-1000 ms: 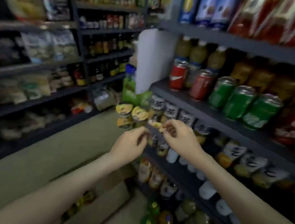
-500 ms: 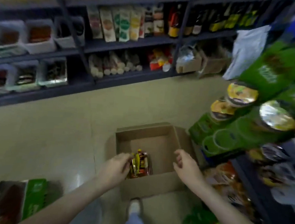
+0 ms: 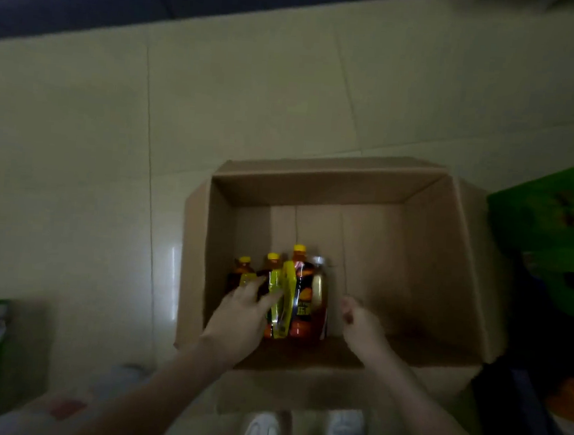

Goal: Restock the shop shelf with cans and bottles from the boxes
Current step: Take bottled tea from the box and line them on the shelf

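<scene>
From the head view I look straight down into the cardboard box (image 3: pixel 319 182) on the tiled floor, and everything I say of place is relative to that box. The bottles (image 3: pixel 304 287) stand in a tight cluster in its near-left part, close to the near wall, with the rest of the box floor bare; I count three yellow caps and one paler one, though the picture is dim and blurred. My left hand (image 3: pixel 236 319) reaches over the near wall, its fingers (image 3: pixel 256 288) stretched out and laid against the left side of the cluster, touching but not wrapped round anything. My right hand (image 3: pixel 359 322) is inside the box just right of the cluster, fingers loosely curled, holding nothing. As I judge it, the main risk is tipping: the bottles have no neighbours on the far or right side, so a push from straight fingers could topple them like skittles. Grabbing several at once between two flat hands could let a middle one slip out. The glossy labels may also slide under a light hold. A green carton (image 3: pixel 546 217) sits just right of the box, where a swinging elbow could catch it.
</scene>
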Demonstrator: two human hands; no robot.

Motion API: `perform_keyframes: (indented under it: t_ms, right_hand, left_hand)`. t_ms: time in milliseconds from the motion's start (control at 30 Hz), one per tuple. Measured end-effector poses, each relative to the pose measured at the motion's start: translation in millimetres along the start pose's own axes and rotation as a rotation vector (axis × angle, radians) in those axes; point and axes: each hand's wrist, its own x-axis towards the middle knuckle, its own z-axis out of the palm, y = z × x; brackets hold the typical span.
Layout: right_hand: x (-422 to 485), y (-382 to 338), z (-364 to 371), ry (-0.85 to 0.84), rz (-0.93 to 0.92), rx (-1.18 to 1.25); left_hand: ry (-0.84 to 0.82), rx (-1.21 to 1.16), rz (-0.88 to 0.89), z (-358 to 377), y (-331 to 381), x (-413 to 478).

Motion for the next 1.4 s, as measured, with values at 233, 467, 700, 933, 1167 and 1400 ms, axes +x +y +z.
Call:
perform_keyframes:
  t_ms: [233, 467, 700, 933, 1167, 1400]
  right_hand:
    - [124.8, 34.5, 69.5, -0.251, -0.054, 0.005]
    - [143.4, 58.9, 85.3, -0.313, -0.018, 0.147]
    - [151.8, 79.6, 66.4, -0.288, 0.015, 0.417]
    - [162.9, 84.3, 89.3, -0.063, 0.139, 0.395]
    - [110.6, 63.3, 43.1, 0.128, 0.235, 0.502]
    - [-53.4, -26.2, -83.0, 0.158, 0.135, 0.663]
  left_hand:
    - [0.03, 0.107, 0.2, 128.4, 0.2, 104.3]
    - [0.082, 0.077, 0.13, 141.0, 10.9, 107.9]
    - [0.06, 0.026, 0.251, 125.9, -14.0, 110.2]
    - [0.038, -0.061, 0.263, 128.6, -34.4, 97.9]
    - [-0.205, -0.142, 0.075, 87.1, 7.7, 94.3]
    - [-0.471, -0.382, 0.177, -95.9, 95.4, 26.9]
